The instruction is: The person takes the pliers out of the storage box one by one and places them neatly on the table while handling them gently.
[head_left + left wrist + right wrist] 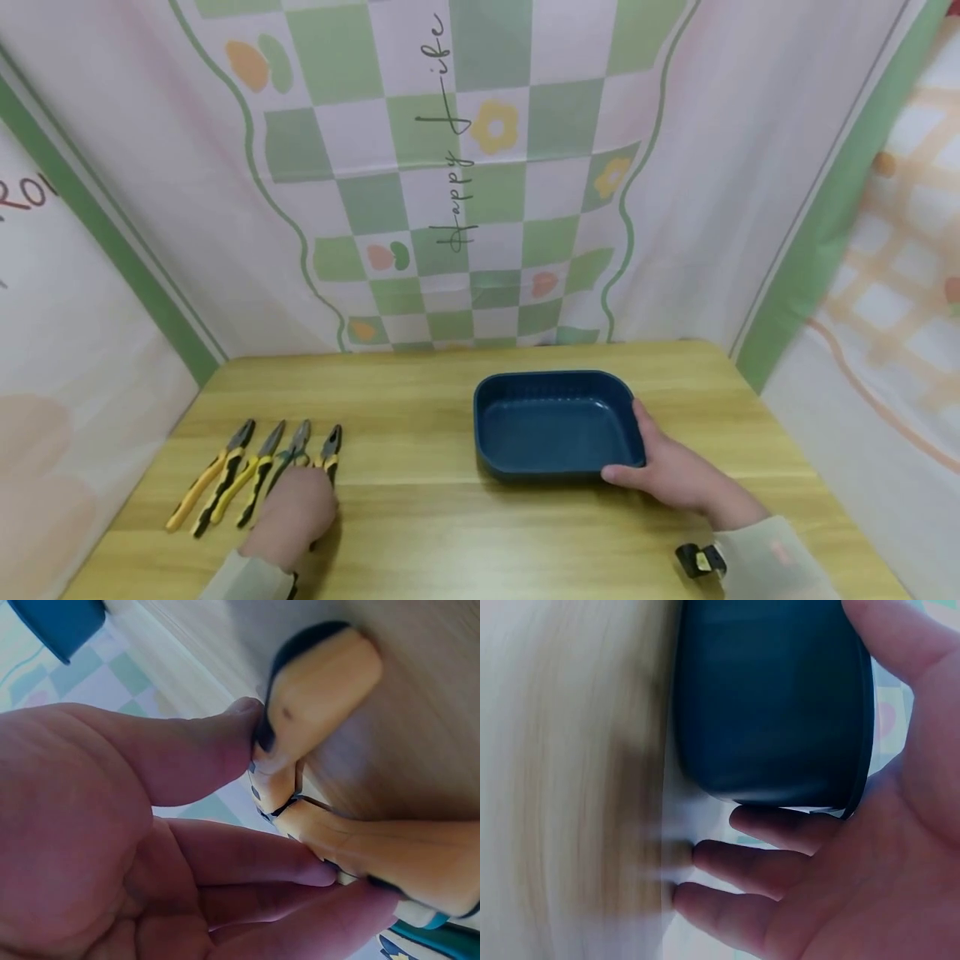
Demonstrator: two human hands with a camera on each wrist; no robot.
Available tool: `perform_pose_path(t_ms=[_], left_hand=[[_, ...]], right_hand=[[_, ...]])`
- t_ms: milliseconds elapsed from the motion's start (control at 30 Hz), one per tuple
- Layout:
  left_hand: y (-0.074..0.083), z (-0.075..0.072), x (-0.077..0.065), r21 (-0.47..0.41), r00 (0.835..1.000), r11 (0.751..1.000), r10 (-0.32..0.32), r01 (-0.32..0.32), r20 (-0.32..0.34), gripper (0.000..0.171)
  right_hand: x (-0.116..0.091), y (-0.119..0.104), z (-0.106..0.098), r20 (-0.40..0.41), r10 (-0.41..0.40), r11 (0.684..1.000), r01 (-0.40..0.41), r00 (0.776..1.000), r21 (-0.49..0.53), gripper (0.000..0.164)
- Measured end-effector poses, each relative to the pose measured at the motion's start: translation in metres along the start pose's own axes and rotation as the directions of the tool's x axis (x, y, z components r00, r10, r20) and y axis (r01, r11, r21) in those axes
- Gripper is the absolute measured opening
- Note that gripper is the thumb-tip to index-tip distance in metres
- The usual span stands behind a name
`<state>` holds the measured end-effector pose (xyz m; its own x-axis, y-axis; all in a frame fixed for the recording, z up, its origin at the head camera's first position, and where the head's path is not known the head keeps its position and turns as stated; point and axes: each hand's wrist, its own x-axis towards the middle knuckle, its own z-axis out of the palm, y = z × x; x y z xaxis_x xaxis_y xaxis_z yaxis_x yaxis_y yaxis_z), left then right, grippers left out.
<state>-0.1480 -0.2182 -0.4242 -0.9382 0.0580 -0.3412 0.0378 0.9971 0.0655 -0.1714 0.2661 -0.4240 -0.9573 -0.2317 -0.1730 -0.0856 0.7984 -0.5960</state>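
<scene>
Several pliers lie side by side on the left of the table. My left hand (298, 506) is over the rightmost pliers (331, 443), whose jaws point away from me. In the left wrist view, the thumb and fingers pinch its orange-and-black handles (322, 694) from both sides. Beside it lie pliers with dark green handles (299, 440), partly hidden by the hand. My right hand (675, 475) holds a dark blue rectangular dish (555, 477) by its near right corner, thumb at the near rim and fingers along the right wall (780, 712).
Further left are yellow-and-black pliers (251, 471) and orange-and-black pliers (217, 475). The wooden table (420, 533) ends at the back against a checked curtain (465, 192), with more cloth hanging on both sides.
</scene>
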Motion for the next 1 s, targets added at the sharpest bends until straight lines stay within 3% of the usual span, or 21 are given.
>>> perform_pose_path(t_ms=[233, 467, 667, 867, 1000], left_hand=[[0.007, 0.004, 0.001, -0.015, 0.999, 0.999, -0.043, 0.043, 0.002, 0.016], [0.007, -0.001, -0.001, -0.007, 0.999, 1.000, -0.015, 0.015, -0.035, 0.019], [0.005, -0.006, 0.002, -0.064, 0.999, 0.998, -0.005, 0.003, -0.032, 0.029], [0.010, -0.009, 0.012, -0.119, 0.998, 0.991, -0.061, 0.059, -0.015, 0.021], [0.013, -0.010, 0.015, -0.132, 0.996, 0.987, -0.090, 0.087, -0.013, 0.019]], right_hand=[[-0.005, -0.002, 0.007, 0.013, 0.015, 1.000, -0.015, 1.000, 0.023, 0.119], [-0.004, -0.004, 0.008, -0.006, 0.029, 0.998, -0.029, 1.000, 0.051, 0.120], [-0.003, -0.004, -0.001, -0.019, 0.056, 0.994, -0.054, 0.998, 0.100, 0.112], [-0.006, -0.006, -0.018, -0.105, 0.081, 0.992, -0.069, 0.991, 0.109, 0.094], [-0.008, -0.013, -0.025, -0.198, 0.088, 0.995, -0.078, 0.976, 0.056, 0.090]])
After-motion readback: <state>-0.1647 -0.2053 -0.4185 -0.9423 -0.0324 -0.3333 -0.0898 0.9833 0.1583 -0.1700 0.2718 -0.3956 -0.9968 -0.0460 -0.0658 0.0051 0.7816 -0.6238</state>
